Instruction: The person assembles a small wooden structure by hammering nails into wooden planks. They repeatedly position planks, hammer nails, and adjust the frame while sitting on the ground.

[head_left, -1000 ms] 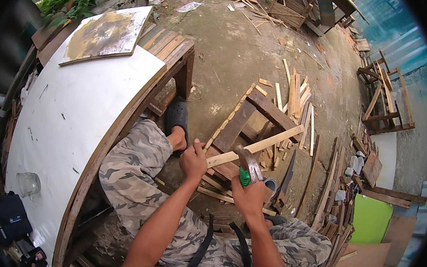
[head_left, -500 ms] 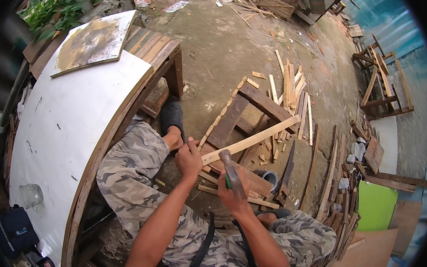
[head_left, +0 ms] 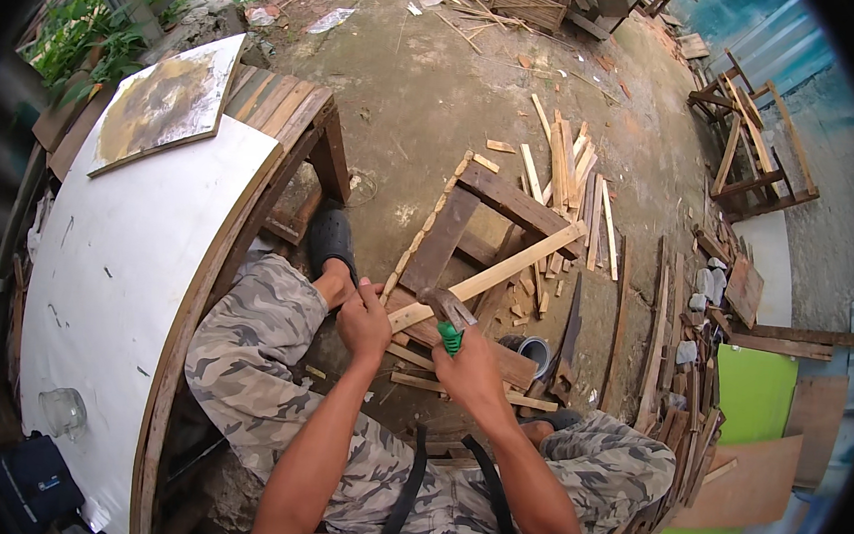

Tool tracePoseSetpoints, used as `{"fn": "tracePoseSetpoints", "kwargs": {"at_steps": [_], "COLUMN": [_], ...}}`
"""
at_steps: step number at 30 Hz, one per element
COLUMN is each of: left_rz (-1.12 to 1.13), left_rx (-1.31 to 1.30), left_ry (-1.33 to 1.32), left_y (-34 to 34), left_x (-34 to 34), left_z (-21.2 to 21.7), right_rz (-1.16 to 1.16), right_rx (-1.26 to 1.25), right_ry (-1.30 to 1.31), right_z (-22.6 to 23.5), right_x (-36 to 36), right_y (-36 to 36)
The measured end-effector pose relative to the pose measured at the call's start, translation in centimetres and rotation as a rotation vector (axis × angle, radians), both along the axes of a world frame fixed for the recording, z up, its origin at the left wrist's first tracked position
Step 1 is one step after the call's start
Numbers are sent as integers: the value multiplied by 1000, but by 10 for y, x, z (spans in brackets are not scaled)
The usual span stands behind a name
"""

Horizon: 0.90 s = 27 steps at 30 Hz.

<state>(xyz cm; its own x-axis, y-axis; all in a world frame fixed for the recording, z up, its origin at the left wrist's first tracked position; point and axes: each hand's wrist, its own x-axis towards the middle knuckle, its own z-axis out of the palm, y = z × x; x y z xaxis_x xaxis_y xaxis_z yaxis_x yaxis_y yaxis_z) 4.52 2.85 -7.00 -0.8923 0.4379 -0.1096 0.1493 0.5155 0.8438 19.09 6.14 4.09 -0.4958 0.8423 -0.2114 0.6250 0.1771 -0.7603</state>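
At centre frame we find our right hand (head_left: 474, 371) clamped around a green-handled hammer (head_left: 446, 314), its head touching the pale slat (head_left: 492, 275) that runs diagonally across the dark pallet frame (head_left: 493, 197). Our left hand (head_left: 363, 320) sits just beside it, fingers closed, pinching at the slat's lower end; what they pinch we cannot tell. No labels are visible; a bright green board (head_left: 753, 388) lies at right, a stained square panel (head_left: 164, 104) on the white tabletop (head_left: 116, 273) at upper left.

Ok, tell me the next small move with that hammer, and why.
Probably a short downward tap: the right hand holds the hammer with its head just above the near end of the pale wooden slat, while the left hand pinches that end in place. Keep the left fingers out from under it.
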Motion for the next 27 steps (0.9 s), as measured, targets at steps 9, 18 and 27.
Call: {"fn": "tracePoseSetpoints", "kwargs": {"at_steps": [9,18,27], "left_rz": [-7,-23,-19], "left_rx": [49,55,-2], "left_ry": [39,46,12], "left_y": [4,3,3], "left_x": [-4,-1,-3], "left_z": [-5,0,-7], "right_rz": [-22,16,-97], "right_rx": [6,109,-66], "right_ry": [-121,-143,-37], "right_z": [-13,-9,-24], "right_x": [-3,-4,-6], "right_y": [-6,-2,-15]}}
